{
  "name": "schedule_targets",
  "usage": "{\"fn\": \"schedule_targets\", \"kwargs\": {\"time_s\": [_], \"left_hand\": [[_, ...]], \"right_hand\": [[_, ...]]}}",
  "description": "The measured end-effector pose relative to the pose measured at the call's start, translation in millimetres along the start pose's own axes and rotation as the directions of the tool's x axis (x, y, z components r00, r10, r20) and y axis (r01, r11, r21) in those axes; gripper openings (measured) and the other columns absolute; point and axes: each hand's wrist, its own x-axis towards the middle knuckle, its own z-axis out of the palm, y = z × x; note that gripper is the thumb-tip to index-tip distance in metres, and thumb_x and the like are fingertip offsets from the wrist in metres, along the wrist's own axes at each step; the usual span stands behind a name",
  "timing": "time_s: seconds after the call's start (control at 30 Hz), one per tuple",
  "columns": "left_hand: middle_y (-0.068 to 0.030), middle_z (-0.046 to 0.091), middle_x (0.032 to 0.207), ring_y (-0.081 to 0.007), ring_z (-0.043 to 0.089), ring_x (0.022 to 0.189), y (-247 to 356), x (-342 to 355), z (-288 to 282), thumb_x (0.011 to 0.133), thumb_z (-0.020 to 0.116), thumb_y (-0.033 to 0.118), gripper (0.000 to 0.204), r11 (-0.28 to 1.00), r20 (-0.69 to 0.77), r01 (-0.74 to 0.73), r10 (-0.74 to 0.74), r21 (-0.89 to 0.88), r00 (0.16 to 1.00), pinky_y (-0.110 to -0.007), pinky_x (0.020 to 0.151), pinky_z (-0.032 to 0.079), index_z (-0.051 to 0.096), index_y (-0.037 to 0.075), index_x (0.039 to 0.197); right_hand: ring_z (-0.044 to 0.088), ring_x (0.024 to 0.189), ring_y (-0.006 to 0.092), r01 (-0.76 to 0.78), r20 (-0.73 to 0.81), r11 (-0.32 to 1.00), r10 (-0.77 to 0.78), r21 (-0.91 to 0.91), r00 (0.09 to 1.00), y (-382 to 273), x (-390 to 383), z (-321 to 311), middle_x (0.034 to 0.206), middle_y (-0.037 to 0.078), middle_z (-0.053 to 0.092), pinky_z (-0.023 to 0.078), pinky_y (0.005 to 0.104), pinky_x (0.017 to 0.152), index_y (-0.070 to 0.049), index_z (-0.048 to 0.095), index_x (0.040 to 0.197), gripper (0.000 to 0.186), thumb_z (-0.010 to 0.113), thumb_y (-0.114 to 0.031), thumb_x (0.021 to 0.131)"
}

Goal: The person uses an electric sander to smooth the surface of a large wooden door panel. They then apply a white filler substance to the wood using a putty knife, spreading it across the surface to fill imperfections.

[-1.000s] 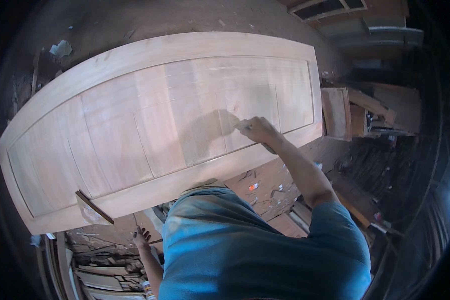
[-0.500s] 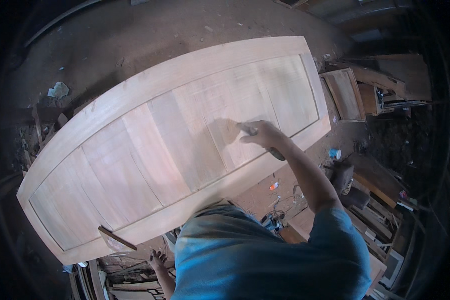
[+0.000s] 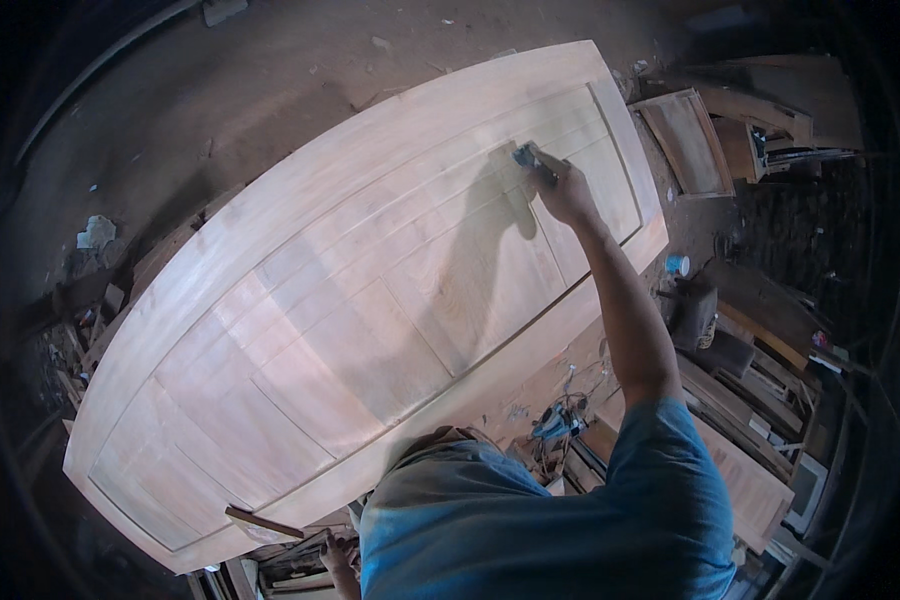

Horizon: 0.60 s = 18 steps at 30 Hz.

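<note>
A large pale wooden door panel (image 3: 350, 395) with a curved far edge lies in front of me. Over its right part, my right hand (image 3: 564, 194) is closed on a small hand tool (image 3: 536, 160). That tool has a blue-grey end at the panel's surface; it resembles a scraper, but my fingers cover much of it. Low at the left, near the panel's front edge, my left hand (image 3: 341, 562) hangs beside my shirt, fingers loosely apart and holding nothing visible. Close to it, a small dark-edged wood piece (image 3: 263, 522) rests on the panel's near rim.
A framed wooden panel (image 3: 686, 142) lies beyond the right end. A small blue-and-white container (image 3: 677, 265) stands on the dirt floor. Blue power tools with cords (image 3: 557, 420) lie right of my body. Stacked boards (image 3: 745, 400) fill the lower right; scrap wood lies at far left.
My right hand has moved away from me and slightly right across the panel, carrying the tool. My left hand has dropped slightly lower and right in the view, which has itself shifted.
</note>
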Motion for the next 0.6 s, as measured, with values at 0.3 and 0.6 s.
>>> {"fn": "schedule_targets", "kwargs": {"time_s": [0.3,0.6], "left_hand": [[-0.0075,0.066,0.081,-0.0214,0.065,0.060,29.0,-27.7,13.4,0.098,0.057,0.041,0.036,0.999,-0.061,0.050,-0.049,0.018,0.997,-0.034,0.044,0.050,0.061,0.007,0.107],[-0.0094,0.069,0.088,-0.0217,0.065,0.059,34.5,-33.5,11.8,0.099,0.057,0.041,0.039,0.985,0.013,-0.080,0.079,0.154,0.997,-0.033,0.048,0.051,0.061,0.006,0.118]], "right_hand": [[0.072,0.093,0.0314,-0.010,0.016,1.000,0.010,-0.015,1.000,9.8,30.5,10.6,0.100,0.022,0.072,0.054,0.0392,0.083,-0.011,0.060,0.137,0.054,0.067,-0.039,0.091],[0.072,0.097,0.0275,-0.089,0.270,0.984,0.129,-0.155,0.954,-38.5,40.5,-10.5,0.104,0.021,0.073,0.055,0.0368,0.085,-0.011,0.066,0.129,0.041,0.065,-0.034,0.095]]}}
